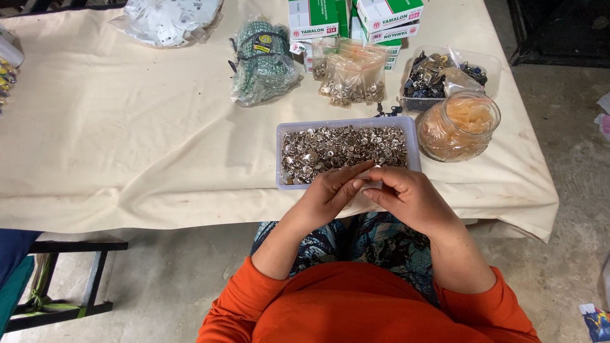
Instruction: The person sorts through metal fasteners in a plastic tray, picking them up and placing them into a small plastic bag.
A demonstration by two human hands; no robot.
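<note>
Seemingly pinched item hidden between fingertips; left hand [330, 190] and right hand [406, 194] half-curled, touching, at tray [346, 123] of metal buttons [343, 147].

Small home workshop for garment fittings: bare concrete floor [559, 127], cloth-covered desk [127, 140] loaded with a tray of metal snap buttons [343, 149], bagged fasteners [352, 73], stacked boxes [356, 19] far, plastic jar [459, 126] right.
</note>
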